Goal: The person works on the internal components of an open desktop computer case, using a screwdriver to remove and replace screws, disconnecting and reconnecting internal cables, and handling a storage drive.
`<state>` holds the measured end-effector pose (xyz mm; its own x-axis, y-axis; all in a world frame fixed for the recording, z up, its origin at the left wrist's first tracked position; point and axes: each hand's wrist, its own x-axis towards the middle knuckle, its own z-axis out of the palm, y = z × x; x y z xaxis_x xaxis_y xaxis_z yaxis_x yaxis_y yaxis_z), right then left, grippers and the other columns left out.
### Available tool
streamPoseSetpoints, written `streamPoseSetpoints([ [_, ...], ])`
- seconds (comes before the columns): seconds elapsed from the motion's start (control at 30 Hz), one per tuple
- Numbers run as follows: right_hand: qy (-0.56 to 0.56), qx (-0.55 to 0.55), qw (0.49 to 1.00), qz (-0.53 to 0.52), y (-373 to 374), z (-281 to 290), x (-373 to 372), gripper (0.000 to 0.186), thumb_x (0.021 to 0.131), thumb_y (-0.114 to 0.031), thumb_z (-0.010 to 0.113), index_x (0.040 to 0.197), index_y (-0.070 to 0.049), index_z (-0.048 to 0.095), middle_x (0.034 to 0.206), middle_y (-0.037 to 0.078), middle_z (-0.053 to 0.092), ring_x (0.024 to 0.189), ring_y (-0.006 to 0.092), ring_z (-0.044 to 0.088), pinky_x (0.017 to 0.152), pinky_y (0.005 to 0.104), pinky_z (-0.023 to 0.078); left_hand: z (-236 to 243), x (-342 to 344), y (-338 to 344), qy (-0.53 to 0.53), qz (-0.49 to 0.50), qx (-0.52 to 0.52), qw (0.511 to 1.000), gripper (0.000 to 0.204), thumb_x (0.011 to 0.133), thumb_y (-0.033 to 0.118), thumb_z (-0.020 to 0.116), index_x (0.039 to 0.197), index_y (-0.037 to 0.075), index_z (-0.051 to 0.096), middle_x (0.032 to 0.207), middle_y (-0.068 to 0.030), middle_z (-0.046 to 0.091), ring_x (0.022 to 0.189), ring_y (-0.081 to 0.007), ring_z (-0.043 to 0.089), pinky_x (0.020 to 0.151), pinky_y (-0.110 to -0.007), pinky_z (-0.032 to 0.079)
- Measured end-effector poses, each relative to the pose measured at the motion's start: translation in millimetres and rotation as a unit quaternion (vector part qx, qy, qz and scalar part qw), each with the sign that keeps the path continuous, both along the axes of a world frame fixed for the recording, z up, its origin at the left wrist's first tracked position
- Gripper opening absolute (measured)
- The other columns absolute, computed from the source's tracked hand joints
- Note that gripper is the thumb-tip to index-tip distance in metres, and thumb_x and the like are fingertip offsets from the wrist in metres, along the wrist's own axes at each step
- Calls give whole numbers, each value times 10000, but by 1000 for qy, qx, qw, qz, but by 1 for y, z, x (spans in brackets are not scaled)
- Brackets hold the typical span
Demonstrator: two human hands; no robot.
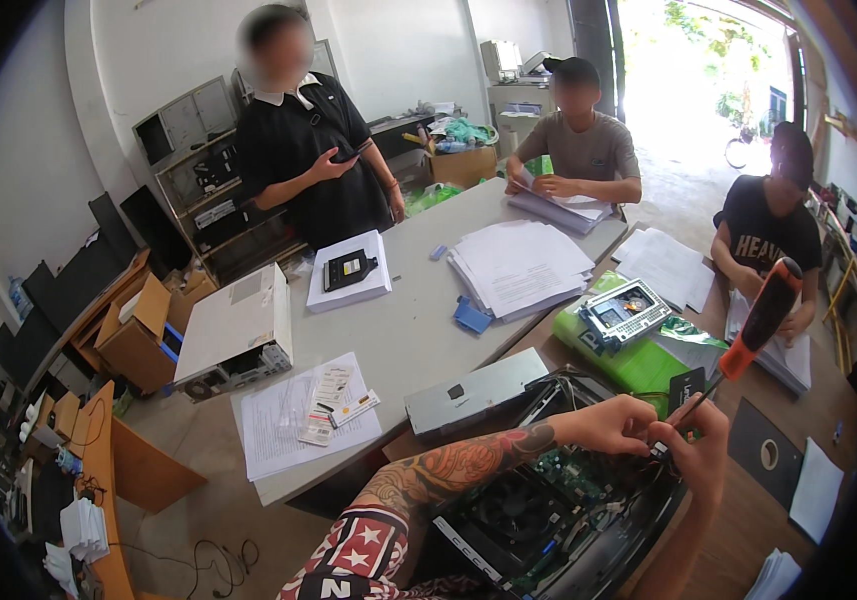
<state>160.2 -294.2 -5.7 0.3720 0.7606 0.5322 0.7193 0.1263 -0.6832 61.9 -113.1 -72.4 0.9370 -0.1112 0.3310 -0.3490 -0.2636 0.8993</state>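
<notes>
An open black desktop computer case (664, 515) lies in front of me, with a round fan (519, 508) and a green circuit board (589, 468) inside. Over its right part my hands meet. My left hand (614, 425) is closed, pinching a small dark cable connector (660, 449) between its fingertips. Fingers of my right hand (701, 445) wrap the shaft of an orange and black screwdriver (764, 315), whose handle points up and away. The right thumb also touches the connector. The screwdriver's tip is hidden, and dark cables run beneath my hands.
Beyond the case are a grey metal box (477, 390) and a drive bracket (627, 310) on a green box (604, 352). An optical drive (351, 270) rests on paper. A white computer case (239, 325) stands left. A tape roll (769, 455) lies right. Three people are around the tables.
</notes>
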Motion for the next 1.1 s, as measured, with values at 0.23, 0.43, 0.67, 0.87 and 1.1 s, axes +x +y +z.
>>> streamPoseSetpoints([
  [0.23, 81, -33, 996, 27, 3, 6, -10, 99, 789, -21, 732, 849, 32, 675, 821, 84, 662, 727, 151, 650, 658, 271, 487, 3, -1, 0, -67, 9, 30, 997, 177, 813, 75, 756, 929, 1, 645, 827, -45, 587, 732, -136, 587, 623, -285, 457],
  [0.43, 63, -34, 997, 41, -1, 9, -6, 42, 826, 46, 636, 858, 57, 661, 880, 109, 674, 776, 159, 655, 667, 269, 495, 6, -3, 0, -67, 17, 32, 997, 156, 840, 67, 727, 958, 3, 648, 851, -43, 611, 760, -130, 593, 646, -283, 470],
  [0.67, 48, -23, 998, 20, -3, 6, -2, 23, 831, 48, 641, 819, 66, 632, 880, 111, 679, 790, 165, 646, 676, 275, 495, 8, -2, 6, -69, 84, 10, 994, 95, 896, 60, 665, 957, -7, 636, 782, -34, 637, 707, -97, 578, 634, -274, 476],
  [0.87, 69, -34, 997, 19, -3, 9, -5, 26, 837, 40, 636, 823, 60, 645, 872, 107, 679, 799, 166, 647, 703, 277, 494, 1, 4, 8, -16, 50, -42, 998, 84, 911, 68, 652, 962, 4, 637, 792, -47, 655, 698, -93, 592, 622, -268, 479],
  [1.1, 100, -46, 992, 58, -2, 12, -11, 125, 878, 39, 565, 945, 47, 670, 884, 90, 671, 815, 149, 644, 735, 273, 497, 12, -4, 3, -82, 88, 25, 992, 92, 884, 70, 653, 954, 12, 638, 753, -28, 633, 652, -84, 569, 592, -268, 470],
])
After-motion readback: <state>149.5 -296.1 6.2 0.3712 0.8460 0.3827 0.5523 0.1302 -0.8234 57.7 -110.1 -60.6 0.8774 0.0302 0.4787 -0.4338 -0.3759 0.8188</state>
